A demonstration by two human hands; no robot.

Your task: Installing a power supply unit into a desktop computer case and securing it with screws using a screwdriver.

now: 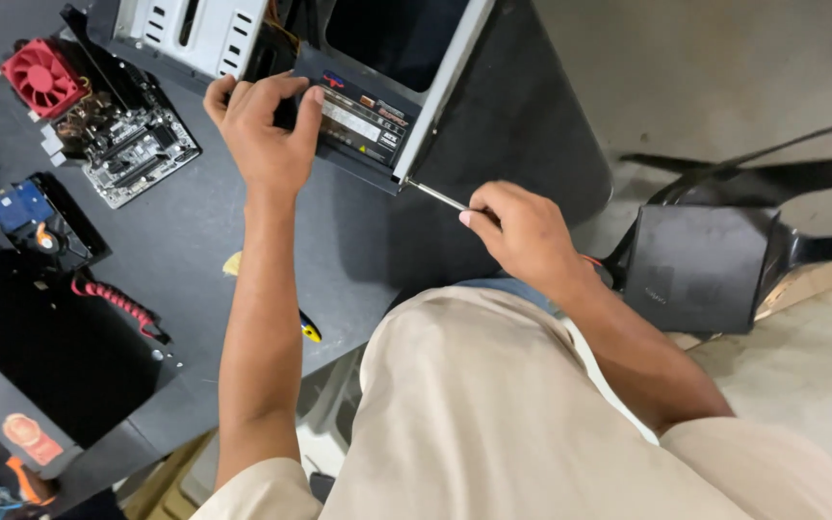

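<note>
A dark tabletop (358, 241) fills the frame's left and centre. At the top centre lies an open computer case (435, 58), with a black power supply (358, 125) at its lower edge. The left hand (267, 130) is clamped on that power supply. A motherboard (132, 144) lies upper left. Right of centre, the right hand (522, 231) is closed around a screwdriver (440, 197), its tip touching the case corner.

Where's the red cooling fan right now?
In the head view the red cooling fan lies at the far left of the dark table, beside the bare motherboard, left of the left hand on the computer case.
</note>
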